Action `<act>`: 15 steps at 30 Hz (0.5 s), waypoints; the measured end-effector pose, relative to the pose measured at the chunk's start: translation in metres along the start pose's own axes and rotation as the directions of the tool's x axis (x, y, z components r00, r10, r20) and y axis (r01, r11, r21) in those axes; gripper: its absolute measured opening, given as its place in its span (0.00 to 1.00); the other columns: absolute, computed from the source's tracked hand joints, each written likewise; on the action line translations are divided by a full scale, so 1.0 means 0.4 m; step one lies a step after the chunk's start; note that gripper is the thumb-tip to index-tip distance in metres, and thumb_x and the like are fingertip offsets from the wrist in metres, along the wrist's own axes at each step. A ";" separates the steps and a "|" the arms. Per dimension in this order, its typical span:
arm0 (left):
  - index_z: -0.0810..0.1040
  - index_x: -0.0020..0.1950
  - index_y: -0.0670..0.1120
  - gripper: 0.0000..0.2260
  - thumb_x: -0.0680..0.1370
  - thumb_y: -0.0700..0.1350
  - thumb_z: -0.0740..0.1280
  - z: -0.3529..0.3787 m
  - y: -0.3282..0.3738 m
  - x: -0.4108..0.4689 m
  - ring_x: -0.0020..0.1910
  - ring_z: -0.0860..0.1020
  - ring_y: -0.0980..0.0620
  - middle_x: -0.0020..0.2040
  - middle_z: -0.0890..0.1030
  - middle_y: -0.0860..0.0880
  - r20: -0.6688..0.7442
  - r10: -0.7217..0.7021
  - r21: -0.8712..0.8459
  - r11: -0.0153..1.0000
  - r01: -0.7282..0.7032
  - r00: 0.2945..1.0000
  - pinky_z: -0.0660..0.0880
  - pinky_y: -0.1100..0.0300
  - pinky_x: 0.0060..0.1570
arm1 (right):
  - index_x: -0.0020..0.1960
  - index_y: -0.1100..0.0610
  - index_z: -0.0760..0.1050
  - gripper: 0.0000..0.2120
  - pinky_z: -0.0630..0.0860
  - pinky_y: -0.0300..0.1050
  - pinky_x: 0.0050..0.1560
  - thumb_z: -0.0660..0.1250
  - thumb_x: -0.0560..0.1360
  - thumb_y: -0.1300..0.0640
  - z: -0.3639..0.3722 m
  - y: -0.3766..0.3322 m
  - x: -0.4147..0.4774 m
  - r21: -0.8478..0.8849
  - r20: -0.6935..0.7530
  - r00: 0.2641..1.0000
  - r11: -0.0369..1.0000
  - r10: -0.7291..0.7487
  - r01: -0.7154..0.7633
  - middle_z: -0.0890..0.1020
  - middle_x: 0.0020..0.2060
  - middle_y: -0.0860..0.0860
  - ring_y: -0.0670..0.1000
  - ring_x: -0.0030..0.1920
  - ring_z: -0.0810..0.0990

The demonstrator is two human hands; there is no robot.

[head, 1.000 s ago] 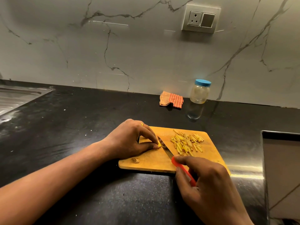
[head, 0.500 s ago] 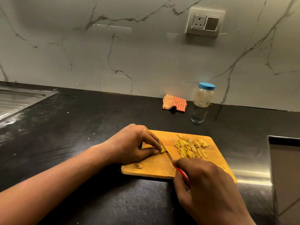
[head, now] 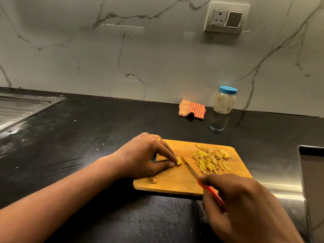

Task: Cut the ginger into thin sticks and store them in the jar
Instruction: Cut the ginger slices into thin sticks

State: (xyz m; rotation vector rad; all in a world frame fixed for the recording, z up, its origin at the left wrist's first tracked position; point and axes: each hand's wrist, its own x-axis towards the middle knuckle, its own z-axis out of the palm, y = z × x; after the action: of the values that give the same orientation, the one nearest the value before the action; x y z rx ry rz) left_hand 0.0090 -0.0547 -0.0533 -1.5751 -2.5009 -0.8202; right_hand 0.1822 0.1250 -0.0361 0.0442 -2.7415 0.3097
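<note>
On the black counter lies a wooden cutting board point(head: 177, 185). My left hand point(head: 145, 155) pins a small yellow ginger piece point(head: 178, 162) to the board with its fingertips. My right hand point(head: 245, 206) grips the red handle of a knife point(head: 190, 169); the blade lies on the board just right of the ginger piece, tip pointing away from me. A pile of cut ginger sticks point(head: 210, 159) lies on the right half of the board. The clear jar point(head: 224, 100) with its blue lid on stands at the back against the wall.
An orange checked cloth point(head: 192, 109) lies left of the jar. A steel sink drainboard point(head: 19, 107) is at the far left. A metal-edged panel point(head: 312, 172) rises at the right. A small ginger scrap point(head: 152, 180) sits near the board's front left corner.
The knife blade has slid slightly right, away from the ginger piece under my left fingertips. My right hand has drawn back toward me. The camera has tilted up a little.
</note>
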 end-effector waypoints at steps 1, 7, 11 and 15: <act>0.86 0.55 0.56 0.08 0.76 0.48 0.73 0.000 -0.001 0.000 0.52 0.80 0.60 0.52 0.84 0.62 -0.005 0.002 -0.008 1.000 -0.002 1.000 0.80 0.57 0.48 | 0.44 0.45 0.83 0.12 0.70 0.33 0.21 0.70 0.61 0.50 0.004 0.002 -0.003 0.016 -0.009 1.000 1.000 0.007 -0.006 0.81 0.29 0.42 0.42 0.24 0.76; 0.86 0.55 0.54 0.08 0.76 0.48 0.73 0.000 0.001 -0.001 0.52 0.81 0.60 0.53 0.85 0.60 -0.017 0.032 0.018 0.999 -0.031 0.999 0.80 0.57 0.49 | 0.46 0.47 0.84 0.13 0.66 0.28 0.23 0.69 0.63 0.50 0.001 -0.009 0.003 0.104 -0.009 1.000 0.994 -0.022 0.023 0.77 0.27 0.41 0.41 0.23 0.72; 0.86 0.55 0.54 0.08 0.77 0.49 0.72 0.003 0.006 -0.002 0.52 0.81 0.59 0.52 0.85 0.59 -0.031 0.049 0.068 0.997 -0.047 0.998 0.80 0.58 0.52 | 0.46 0.46 0.83 0.13 0.65 0.28 0.21 0.69 0.62 0.48 0.009 -0.014 0.004 0.088 0.006 1.000 0.996 -0.018 0.018 0.77 0.26 0.41 0.42 0.22 0.72; 0.85 0.55 0.55 0.08 0.77 0.50 0.71 0.003 0.012 0.000 0.52 0.80 0.60 0.53 0.84 0.60 -0.025 0.047 0.100 0.994 -0.044 0.999 0.79 0.58 0.53 | 0.44 0.45 0.83 0.12 0.60 0.25 0.23 0.69 0.61 0.49 0.008 -0.021 0.003 0.068 -0.006 1.000 0.998 -0.008 0.008 0.77 0.26 0.41 0.42 0.22 0.72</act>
State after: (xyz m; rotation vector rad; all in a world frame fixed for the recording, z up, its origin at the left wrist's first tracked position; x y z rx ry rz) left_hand 0.0135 -0.0526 -0.0524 -1.5720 -2.4362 -0.6959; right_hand 0.1806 0.1159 -0.0369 0.0725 -2.7236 0.3999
